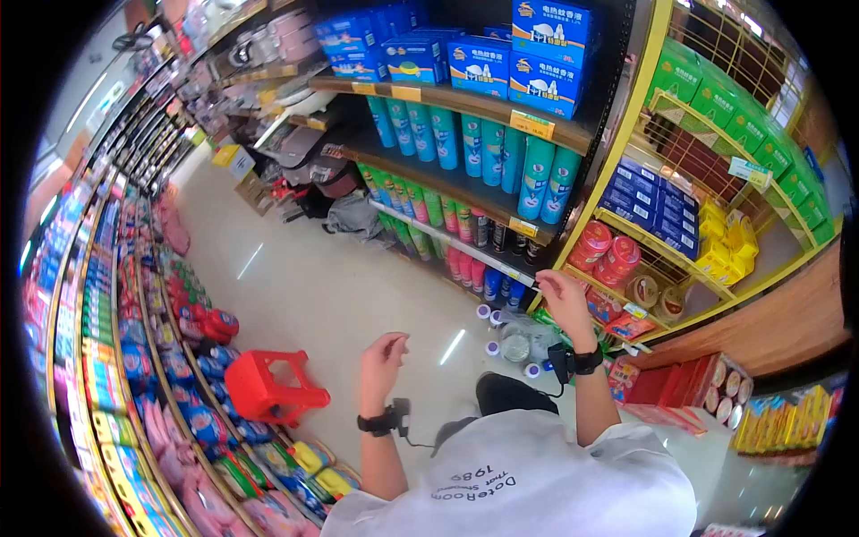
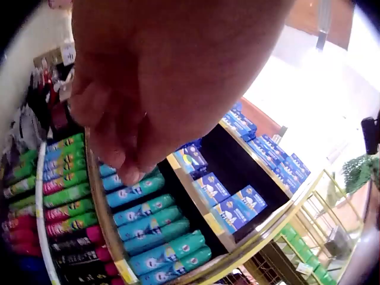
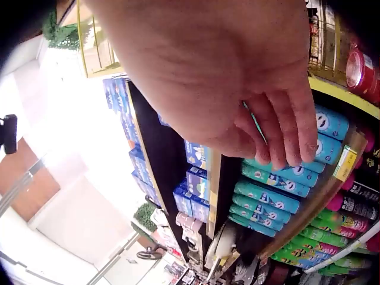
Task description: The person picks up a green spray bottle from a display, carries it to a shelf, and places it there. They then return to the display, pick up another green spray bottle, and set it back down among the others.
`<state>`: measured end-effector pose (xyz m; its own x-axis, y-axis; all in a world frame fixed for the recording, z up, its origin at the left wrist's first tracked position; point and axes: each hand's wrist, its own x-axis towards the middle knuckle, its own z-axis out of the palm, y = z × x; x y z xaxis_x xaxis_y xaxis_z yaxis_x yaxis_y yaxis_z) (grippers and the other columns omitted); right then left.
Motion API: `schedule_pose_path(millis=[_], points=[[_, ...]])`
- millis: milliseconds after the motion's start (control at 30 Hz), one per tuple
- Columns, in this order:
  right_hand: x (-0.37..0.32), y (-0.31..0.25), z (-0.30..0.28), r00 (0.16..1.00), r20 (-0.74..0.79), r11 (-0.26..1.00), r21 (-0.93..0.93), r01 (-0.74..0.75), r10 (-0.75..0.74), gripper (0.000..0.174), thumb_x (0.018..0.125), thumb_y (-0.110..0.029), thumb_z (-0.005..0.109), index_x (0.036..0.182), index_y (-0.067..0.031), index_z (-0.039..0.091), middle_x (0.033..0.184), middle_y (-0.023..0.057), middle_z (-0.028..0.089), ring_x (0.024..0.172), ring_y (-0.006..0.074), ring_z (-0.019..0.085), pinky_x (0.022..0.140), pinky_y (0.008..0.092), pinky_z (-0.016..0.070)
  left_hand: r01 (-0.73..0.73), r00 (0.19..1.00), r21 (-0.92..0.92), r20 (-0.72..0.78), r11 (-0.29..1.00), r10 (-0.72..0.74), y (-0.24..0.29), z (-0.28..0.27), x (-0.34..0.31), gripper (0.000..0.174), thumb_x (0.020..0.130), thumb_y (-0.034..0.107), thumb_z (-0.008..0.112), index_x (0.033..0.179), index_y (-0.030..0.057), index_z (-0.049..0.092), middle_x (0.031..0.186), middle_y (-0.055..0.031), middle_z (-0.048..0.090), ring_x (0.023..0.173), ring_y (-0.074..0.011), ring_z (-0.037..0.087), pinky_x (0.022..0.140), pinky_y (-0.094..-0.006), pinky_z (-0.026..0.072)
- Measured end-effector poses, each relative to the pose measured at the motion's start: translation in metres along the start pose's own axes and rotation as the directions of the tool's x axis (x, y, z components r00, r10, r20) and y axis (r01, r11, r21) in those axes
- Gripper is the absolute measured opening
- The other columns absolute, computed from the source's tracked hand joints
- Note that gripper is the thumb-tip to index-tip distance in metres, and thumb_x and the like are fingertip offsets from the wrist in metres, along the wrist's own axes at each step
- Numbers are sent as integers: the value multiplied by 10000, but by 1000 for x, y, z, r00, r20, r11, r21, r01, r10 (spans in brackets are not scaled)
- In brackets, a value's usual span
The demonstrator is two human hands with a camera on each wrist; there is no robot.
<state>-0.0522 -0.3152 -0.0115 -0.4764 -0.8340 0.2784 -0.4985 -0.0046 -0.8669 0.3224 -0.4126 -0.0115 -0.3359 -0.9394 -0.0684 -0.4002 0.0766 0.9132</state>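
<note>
Both hands are raised in front of the body, before a shop shelf. The left hand (image 1: 383, 358) is in mid-air over the aisle, its fingers loosely bent and holding nothing. Near the shelf's lower edge the right hand (image 1: 564, 300) hangs with relaxed fingers, nothing in its grasp. Teal spray cans (image 1: 535, 179) stand in a row on the middle shelf. Blue boxes (image 1: 548, 80) are stacked above them, and green and pink cans (image 1: 429, 208) fill the tier below. In the right wrist view, the fingers (image 3: 288, 130) overlap the teal cans.
A yellow wire rack (image 1: 617, 183) with red jars (image 1: 592, 243) stands at the right. On the floor lie clear plastic-wrapped goods (image 1: 516, 347) by the shelf foot. A red stool (image 1: 268, 387) stands at the left, beside shelves of packaged goods (image 1: 134, 358).
</note>
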Motion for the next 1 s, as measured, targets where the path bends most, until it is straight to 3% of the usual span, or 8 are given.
schedule_pose_path(millis=[233,267,367,500,700,733,967,1000], points=[[68,38,44,966,-240,995,43,-86,94,183,1002,-80,639,1165,-10,685,1067,157,719,953,278,735,833,353,579,-183,933,-157,284,971,221,27,53,117,165,1020,113,663,1128,10,734,904,-60,716,749,-117,665,699,-264,537],[81,38,45,961,-267,995,-50,-90,74,170,1003,-77,633,1151,-7,680,1048,164,711,912,283,731,802,352,574,-198,912,-189,324,962,252,35,57,132,153,1020,97,661,1123,7,730,933,-51,710,751,-115,665,708,-257,536],[126,64,54,935,-338,989,-56,-138,111,157,1001,-70,631,1135,1,669,1028,174,698,875,281,720,774,361,565,-257,848,-123,448,959,284,63,62,189,153,1014,88,669,1130,5,724,947,-51,704,782,-116,678,719,-257,534],[176,67,60,871,-484,996,39,-77,86,149,988,-53,625,1118,6,666,1013,187,692,863,299,710,773,384,561,-354,794,-177,462,918,395,92,81,269,152,1003,66,676,1132,-3,717,957,-65,700,813,-131,692,721,-270,538],[203,68,48,862,-482,971,-81,-226,161,198,967,-44,637,1143,44,659,1026,212,695,920,333,717,796,392,564,-402,765,-218,453,889,457,121,138,350,186,997,53,683,1178,16,709,994,-64,715,859,-140,696,746,-262,552],[204,70,47,861,-473,962,-95,-257,184,247,961,-55,650,1184,51,647,1068,216,692,947,343,717,811,390,569,-520,711,-153,468,840,525,122,150,362,227,976,37,703,1203,25,697,1029,-84,701,921,-173,699,775,-275,569],[216,65,65,765,-596,932,-74,-354,243,393,960,-64,653,1325,71,597,1195,248,644,1013,372,692,839,433,570,-567,608,-297,479,768,633,135,231,410,498,914,151,800,1349,38,586,1135,-142,648,996,-262,686,837,-364,582],[217,69,69,761,-611,930,-107,-350,217,419,954,-64,643,1348,68,584,1197,262,635,1020,406,672,859,450,554,-636,566,-217,521,741,639,137,235,416,562,915,188,819,1390,20,570,1226,-166,618,959,-228,695,813,-343,580]])
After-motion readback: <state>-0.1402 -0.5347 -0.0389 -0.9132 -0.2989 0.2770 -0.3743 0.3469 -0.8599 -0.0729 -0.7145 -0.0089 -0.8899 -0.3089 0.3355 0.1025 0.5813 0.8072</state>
